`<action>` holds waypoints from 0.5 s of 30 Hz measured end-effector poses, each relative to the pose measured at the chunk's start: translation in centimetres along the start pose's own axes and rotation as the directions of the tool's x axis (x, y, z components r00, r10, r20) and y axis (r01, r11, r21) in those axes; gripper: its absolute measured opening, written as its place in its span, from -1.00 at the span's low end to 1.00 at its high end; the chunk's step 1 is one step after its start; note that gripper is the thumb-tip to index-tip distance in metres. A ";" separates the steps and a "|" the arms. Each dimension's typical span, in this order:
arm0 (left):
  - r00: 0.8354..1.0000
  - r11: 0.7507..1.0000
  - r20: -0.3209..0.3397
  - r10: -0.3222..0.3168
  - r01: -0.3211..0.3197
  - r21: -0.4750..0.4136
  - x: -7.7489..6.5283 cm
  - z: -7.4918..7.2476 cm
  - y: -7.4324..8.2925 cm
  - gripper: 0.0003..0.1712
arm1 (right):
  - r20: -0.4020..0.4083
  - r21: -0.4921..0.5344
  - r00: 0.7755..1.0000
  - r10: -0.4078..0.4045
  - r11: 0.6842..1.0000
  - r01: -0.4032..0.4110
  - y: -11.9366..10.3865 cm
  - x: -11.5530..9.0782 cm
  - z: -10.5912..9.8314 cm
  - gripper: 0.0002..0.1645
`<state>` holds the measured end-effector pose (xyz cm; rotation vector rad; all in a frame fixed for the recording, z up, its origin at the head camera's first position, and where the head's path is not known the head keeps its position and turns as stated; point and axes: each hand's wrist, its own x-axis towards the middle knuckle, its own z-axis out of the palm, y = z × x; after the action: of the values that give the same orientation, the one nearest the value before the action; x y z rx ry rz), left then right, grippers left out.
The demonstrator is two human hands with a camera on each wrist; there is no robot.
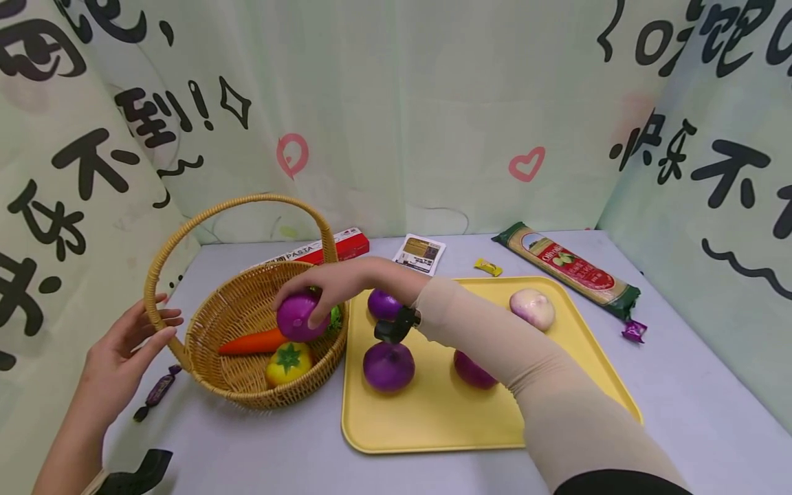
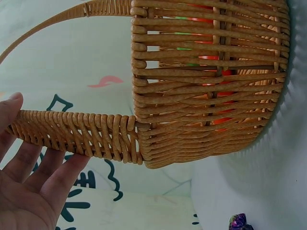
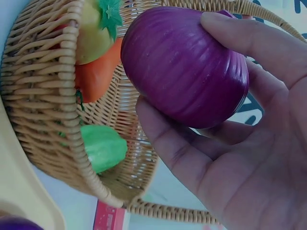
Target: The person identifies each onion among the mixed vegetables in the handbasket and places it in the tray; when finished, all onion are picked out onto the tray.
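Note:
My right hand (image 1: pixel 346 278) grips a purple onion (image 3: pixel 184 67), thumb on one side and fingers round the other, over the wicker basket (image 1: pixel 213 306). At the left, my left hand (image 1: pixel 126 350) holds the lower part of the basket's handle (image 2: pixel 72 129) between thumb and fingers. Inside the basket lie an orange carrot (image 1: pixel 250 342), a yellow tomato-like vegetable (image 1: pixel 289 364) with a green star-shaped top, and a green vegetable (image 3: pixel 103 146) showing in the right wrist view.
A yellow tray (image 1: pixel 433 430) right of the basket carries several onions, including purple ones (image 1: pixel 388 366) and a pale one (image 1: pixel 532 309). Behind stand a red pasta box (image 1: pixel 353 244), a printed card (image 1: pixel 421 254) and a noodle packet (image 1: pixel 569 268). Wrapped candies (image 1: pixel 159 392) lie about.

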<state>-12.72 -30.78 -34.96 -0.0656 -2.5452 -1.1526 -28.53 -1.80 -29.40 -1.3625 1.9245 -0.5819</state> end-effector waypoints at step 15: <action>1.000 1.000 0.003 0.007 -0.007 -0.003 0.0 0.0 0.0 -0.39 | -0.094 0.032 0.990 0.104 0.994 -0.101 0.6 -4.6 -0.8 -0.38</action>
<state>-12.70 -30.73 -34.97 -0.0772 -2.5440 -1.1540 -28.58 2.70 -27.97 -1.2306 2.0424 -0.6298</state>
